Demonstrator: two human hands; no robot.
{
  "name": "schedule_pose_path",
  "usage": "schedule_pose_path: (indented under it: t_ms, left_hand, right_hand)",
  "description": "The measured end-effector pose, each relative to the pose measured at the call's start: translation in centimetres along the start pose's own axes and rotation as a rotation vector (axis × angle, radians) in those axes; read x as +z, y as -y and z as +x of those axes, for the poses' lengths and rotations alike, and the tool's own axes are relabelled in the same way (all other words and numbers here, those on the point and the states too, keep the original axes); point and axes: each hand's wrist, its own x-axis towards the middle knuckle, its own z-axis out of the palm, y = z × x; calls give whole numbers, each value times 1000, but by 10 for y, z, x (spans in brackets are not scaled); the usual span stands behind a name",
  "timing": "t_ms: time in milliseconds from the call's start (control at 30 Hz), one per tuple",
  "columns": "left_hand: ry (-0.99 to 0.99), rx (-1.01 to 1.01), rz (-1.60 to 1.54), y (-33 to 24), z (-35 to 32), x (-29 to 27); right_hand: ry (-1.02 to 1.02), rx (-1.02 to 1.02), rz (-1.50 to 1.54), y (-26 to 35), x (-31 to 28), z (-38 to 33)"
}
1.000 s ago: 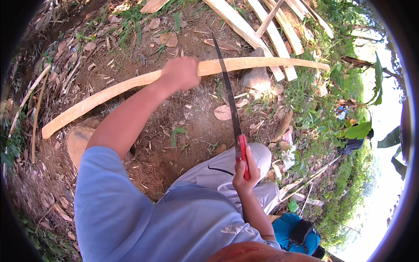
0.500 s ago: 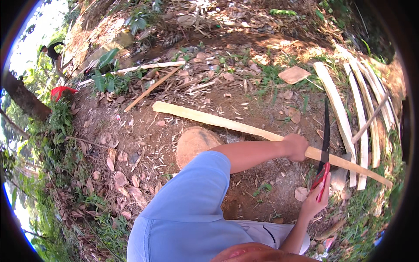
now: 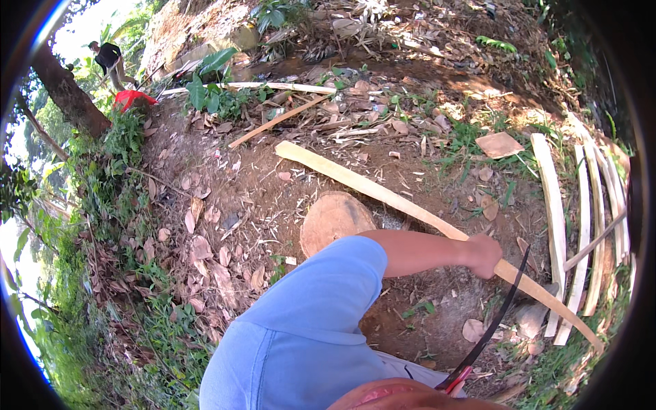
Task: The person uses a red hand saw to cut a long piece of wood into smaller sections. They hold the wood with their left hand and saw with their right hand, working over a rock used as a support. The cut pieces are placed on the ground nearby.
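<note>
My left hand (image 3: 483, 256) is closed around a long, pale wooden strip (image 3: 369, 188). It slants from the middle left down to the lower right. Past that hand, the dark curved blade of a pruning saw (image 3: 493, 324) crosses the strip near its tip. The saw's red handle shows partly at the lower edge; my right hand on it is hidden there. Beneath the strip's left half, beside my left sleeve, a round cut log end (image 3: 335, 222) stands on the ground.
Several pale wooden strips (image 3: 552, 225) lie at the right, crossed by a thin stick. A brown slab (image 3: 499, 145) lies near them. Thinner strips (image 3: 280, 121) lie farther off. Leaves and shavings litter the soil. A person (image 3: 109, 60) stands far left near a red cloth (image 3: 133, 100) and a trunk.
The saw has been drawn down toward me, so its tip now crosses the strip; the right hand went out of sight. The left hand keeps its grip. The view has shifted.
</note>
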Motion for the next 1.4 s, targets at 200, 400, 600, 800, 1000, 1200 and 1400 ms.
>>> schedule_pose_path:
  t_ms: [200,400,600,800,1000,1200,1400]
  left_hand:
    - [-14,6,9,-3,0,1]
    - [-3,9,19,-1,3,2]
    - [14,7,-7,-2,4,1]
    - [9,2,14,1,1,-1]
    - [14,9,18,-3,1,-2]
    - [87,-91,55,-3,11,-6]
    - [33,-6,63,-6,18,-2]
  right_hand:
    - [1,-72,64,-33,-2,35]
    - [-36,86,19,26,81,165]
    - [-98,11,37,4,93,175]
    - [-127,-27,101,15,59,69]
    - [70,-214,-78,60,-17,-11]
    - [-2,24,-100,43,-3,26]
    - [-68,69,121,43,83,173]
